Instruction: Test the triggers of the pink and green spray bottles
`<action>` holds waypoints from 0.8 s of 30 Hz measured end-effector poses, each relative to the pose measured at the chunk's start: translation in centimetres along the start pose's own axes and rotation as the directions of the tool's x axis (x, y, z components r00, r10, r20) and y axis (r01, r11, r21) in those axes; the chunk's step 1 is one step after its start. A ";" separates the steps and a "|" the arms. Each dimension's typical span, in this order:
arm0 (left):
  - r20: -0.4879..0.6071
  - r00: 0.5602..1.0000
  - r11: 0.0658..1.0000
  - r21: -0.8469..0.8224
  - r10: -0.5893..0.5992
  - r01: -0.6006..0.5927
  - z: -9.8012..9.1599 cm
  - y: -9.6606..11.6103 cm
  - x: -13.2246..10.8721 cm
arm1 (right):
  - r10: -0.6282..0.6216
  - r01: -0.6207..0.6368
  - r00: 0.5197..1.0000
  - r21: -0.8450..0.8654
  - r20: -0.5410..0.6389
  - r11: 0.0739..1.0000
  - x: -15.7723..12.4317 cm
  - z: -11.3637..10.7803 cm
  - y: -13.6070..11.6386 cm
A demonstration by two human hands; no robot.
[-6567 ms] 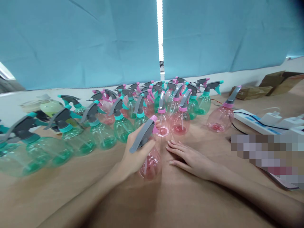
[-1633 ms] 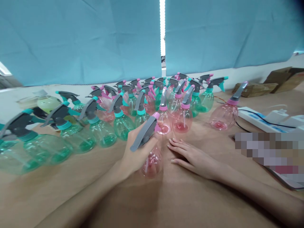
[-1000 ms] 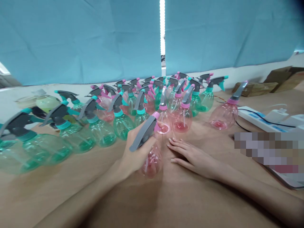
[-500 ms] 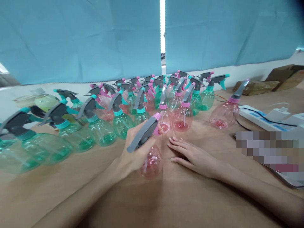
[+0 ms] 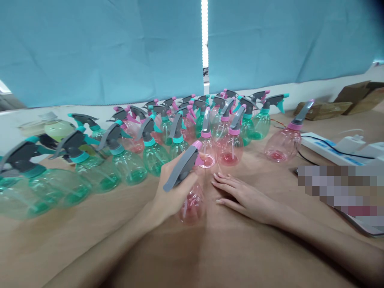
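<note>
Pink spray bottle (image 5: 192,204): base down at the worktop's (image 5: 90,232) front centre, its grey-and-pink trigger head (image 5: 183,166) leaning slightly left; cannot tell whether the base is lifted.
Green spray bottles (image 5: 130,168): slanting row from the left edge toward the centre, with teal collars and grey levers.
Yellowish container (image 5: 59,130): behind that row, near the wall.
Left hand (image 5: 171,186): closed around the neck of the pink spray bottle, fingers at the trigger.
Back cluster (image 5: 165,125): pink and green bottles crowded together near the wall, below a blue sheet (image 5: 105,52).
Front pink pair (image 5: 230,150): side by side just beyond the hands.
Right hand (image 5: 243,196): palm down on the worktop, fingers extended, nothing in its grip.
Lone pink bottle (image 5: 282,146): apart from the others, just beside a white power strip (image 5: 319,150).
Cardboard boxes (image 5: 324,112): far right, behind the strip.
Pixelated patch (image 5: 339,188): right edge, contents unreadable.
</note>
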State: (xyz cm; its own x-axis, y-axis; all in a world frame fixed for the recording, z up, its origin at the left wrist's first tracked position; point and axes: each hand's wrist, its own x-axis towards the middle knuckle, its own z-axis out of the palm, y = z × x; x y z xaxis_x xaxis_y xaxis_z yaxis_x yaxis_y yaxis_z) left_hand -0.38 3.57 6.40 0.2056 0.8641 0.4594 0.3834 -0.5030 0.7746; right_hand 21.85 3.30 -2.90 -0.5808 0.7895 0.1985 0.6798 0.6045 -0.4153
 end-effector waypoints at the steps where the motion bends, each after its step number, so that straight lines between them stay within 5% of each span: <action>1: 0.002 1.000 1.000 0.009 0.001 -0.001 0.1 -0.1 0.0 | -0.002 0.002 1.000 0.004 -0.003 1.000 0.0 0.0 0.0; 15: -0.014 0.998 0.997 0.053 0.060 -0.059 0.3 -0.3 0.0 | 0.040 -0.026 0.997 0.191 -0.071 0.981 -0.2 -0.2 -0.4; 24: -0.017 1.000 1.000 0.012 0.020 -0.020 0.8 0.5 -0.7 | -0.051 0.115 0.988 0.473 -0.146 0.874 0.9 -1.5 -6.2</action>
State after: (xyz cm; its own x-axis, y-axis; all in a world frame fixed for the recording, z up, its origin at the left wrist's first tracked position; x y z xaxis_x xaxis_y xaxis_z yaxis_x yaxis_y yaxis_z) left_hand 0.38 2.73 6.16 0.1982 0.8535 0.4819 0.3904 -0.5198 0.7599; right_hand 17.80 0.44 1.20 -0.5426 0.7649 0.3472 0.3152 0.5685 -0.7599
